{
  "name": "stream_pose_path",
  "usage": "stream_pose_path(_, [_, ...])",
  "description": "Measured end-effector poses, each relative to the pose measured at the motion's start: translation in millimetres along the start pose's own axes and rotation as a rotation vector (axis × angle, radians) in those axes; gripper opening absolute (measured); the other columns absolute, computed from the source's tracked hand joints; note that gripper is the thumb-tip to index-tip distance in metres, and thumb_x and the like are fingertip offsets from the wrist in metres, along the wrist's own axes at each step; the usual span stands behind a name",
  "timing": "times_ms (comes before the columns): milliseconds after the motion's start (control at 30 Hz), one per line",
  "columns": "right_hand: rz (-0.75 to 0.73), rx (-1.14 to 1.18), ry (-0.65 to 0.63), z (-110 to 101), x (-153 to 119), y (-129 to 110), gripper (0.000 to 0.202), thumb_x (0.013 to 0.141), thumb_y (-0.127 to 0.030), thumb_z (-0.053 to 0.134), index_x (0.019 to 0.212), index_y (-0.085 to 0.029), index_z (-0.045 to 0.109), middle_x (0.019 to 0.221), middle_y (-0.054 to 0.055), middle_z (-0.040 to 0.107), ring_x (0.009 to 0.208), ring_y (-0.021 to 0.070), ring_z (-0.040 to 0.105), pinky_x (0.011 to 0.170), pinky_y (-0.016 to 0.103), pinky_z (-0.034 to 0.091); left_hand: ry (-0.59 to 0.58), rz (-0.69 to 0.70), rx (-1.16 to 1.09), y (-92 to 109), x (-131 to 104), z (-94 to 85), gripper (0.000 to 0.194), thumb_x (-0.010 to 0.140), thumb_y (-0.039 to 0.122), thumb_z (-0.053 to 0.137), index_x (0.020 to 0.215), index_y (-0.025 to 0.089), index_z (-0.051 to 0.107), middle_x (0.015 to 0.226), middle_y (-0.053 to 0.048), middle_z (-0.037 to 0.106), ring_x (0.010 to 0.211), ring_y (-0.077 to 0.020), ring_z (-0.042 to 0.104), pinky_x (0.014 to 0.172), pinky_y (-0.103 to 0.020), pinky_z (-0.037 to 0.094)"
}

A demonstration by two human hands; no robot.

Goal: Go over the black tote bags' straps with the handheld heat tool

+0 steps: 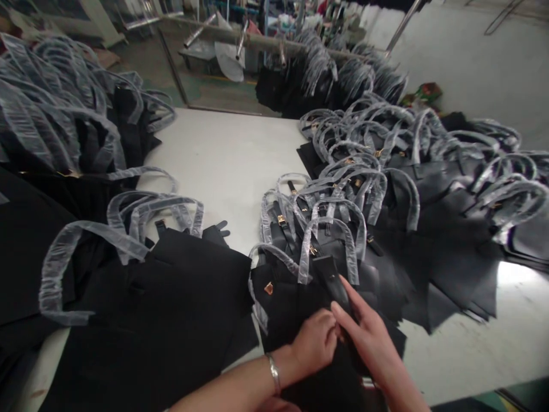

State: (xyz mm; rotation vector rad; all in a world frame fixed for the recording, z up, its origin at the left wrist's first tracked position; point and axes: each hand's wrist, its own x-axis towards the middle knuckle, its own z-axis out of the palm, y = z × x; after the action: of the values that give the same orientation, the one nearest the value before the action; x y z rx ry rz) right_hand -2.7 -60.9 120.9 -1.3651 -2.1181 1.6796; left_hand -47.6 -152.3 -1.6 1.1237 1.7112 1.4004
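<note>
As the right hand [372, 331] grips the strap [331, 280] at five o'clock, the left hand [315, 342] curls beside it, its hold unclear: strap-handling, it seems, and the next move wants both hands steady.

A pale wall [480, 63] stands beyond the white table [227, 149].

Seeing plain black on the bag panels [184, 286], plus black on the strap [328, 272] (yep, matching). Getting frosty whitish-grey off the wrapped handles [55, 272], gold off the metal fitting [269, 288], silver off the bracelet [274, 372], white off the tabletop [231, 149].
</note>
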Motion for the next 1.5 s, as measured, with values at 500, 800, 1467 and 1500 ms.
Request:
stream_pose_path(500, [0.182,0.210,0.091,-37,-30,52,0.095,0.075,-0.063,0.066,0.150,-0.016,0.031,0.066,-0.003,0.063,0.049,0.0154,0.055,0.046,0.027,0.047,-0.485,0.426,0.857,-8,183,-108.9,0.024,0.092,0.012,0.049,0.105,0.022,0.066,0.107,-0.009,0.055,0.104,-0.0243,0.051,0.091,-0.038,0.039])
stream_pose_path(800, [0.133,0.211,0.106,-44,-36,67,0.089,0.082,-0.059,0.060,0.152,-0.015,0.028,0.055,-0.006,0.057,0.046,0.0153,0.053,0.046,0.027,0.045,-0.683,0.546,0.814,-16,194,-127.7,0.024,0.084,0.013,0.064,0.104,0.026,0.068,0.122,-0.007,0.056,0.109,-0.0209,0.053,0.092,-0.030,0.041])
stream_pose_path(1467, [0.110,0.304,-0.110,-69,-74,47,0.075,0.085,-0.048,0.060,0.150,-0.021,0.035,0.059,-0.006,0.055,0.045,0.0113,0.053,0.043,0.023,0.043,-0.545,-0.579,-0.312,61,90,-97.0,0.038,0.071,0.041,0.075,0.092,0.013,0.060,0.079,-0.005,0.067,0.058,-0.0125,0.063,0.059,-0.027,0.053])
stream_pose_path(1500, [0.123,0.330,-0.165,-66,-73,47,0.073,0.085,-0.046,0.060,0.150,-0.022,0.036,0.063,-0.006,0.056,0.044,0.0103,0.053,0.043,0.022,0.043,-0.491,-0.594,-0.377,58,80,-93.3,0.040,0.071,0.042,0.075,0.094,0.013,0.060,0.080,-0.006,0.068,0.060,-0.0124,0.063,0.060,-0.026,0.053])
